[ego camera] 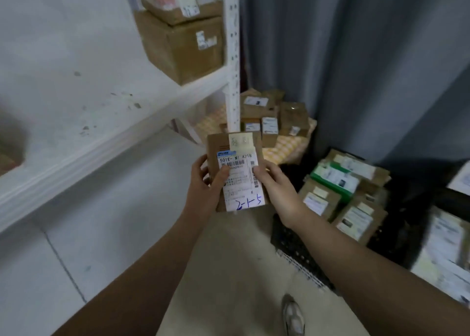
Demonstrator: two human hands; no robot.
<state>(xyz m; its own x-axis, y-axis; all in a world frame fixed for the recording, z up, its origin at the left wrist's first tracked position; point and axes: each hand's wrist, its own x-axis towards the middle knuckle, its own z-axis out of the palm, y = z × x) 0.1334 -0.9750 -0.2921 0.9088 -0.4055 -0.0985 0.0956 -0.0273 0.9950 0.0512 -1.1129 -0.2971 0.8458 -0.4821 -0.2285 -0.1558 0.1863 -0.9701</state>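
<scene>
A small brown cardboard parcel is held up in the middle of the view, label side towards me. Its white shipping label carries barcodes and a handwritten "2-1-5" in blue at the bottom. My left hand grips the parcel's left edge, thumb lying across the label. My right hand holds the right edge, thumb pressed on the label's right side. A pale slip is taped at the parcel's top.
A white metal shelf rack stands to the left, with stacked cardboard boxes on its upper shelf. More parcels lie heaped on the floor beyond. A black crate of labelled parcels sits at the right, before a grey curtain.
</scene>
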